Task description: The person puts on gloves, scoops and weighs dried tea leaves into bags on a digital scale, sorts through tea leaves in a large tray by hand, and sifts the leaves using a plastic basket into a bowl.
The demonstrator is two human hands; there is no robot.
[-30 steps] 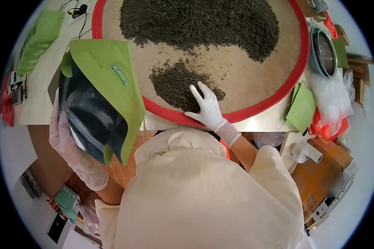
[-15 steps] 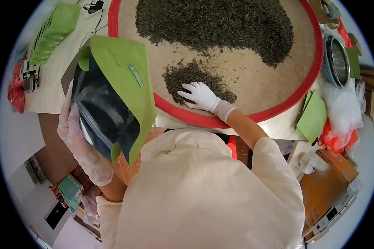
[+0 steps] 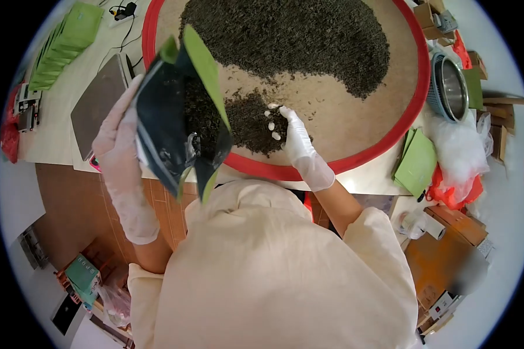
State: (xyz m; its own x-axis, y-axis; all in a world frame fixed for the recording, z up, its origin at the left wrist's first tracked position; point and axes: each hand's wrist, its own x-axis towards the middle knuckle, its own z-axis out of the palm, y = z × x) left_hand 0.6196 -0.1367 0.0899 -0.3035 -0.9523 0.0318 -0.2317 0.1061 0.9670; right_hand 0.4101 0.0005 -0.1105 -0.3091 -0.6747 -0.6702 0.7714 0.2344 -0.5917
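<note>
My gloved left hand (image 3: 119,134) grips the side of a green pouch (image 3: 206,72), its dark, shiny lining facing the tray and its mouth spread wide. Dark dried leaves, which look like tea, show within the mouth. In the small heap of dried leaves (image 3: 247,125) near the tray's front rim, my gloved right hand (image 3: 294,134) is cupped with leaves over the palm. Only its fingertips and thumb poke out of the leaves, close to the pouch's mouth. Farther back lies a large pile of the same leaves (image 3: 291,38).
A round tray with a red rim (image 3: 416,110) holds the leaves. Stacked green pouches (image 3: 70,41) lie at the far left, near a grey flat device (image 3: 102,104). On the right are more green pouches (image 3: 416,163), metal and blue bowls (image 3: 453,90) and plastic bags (image 3: 460,145).
My right hand has turned from palm down on the small heap to cupped with leaves. The pouch has turned and moved closer to the heap, its mouth now facing my right hand.
</note>
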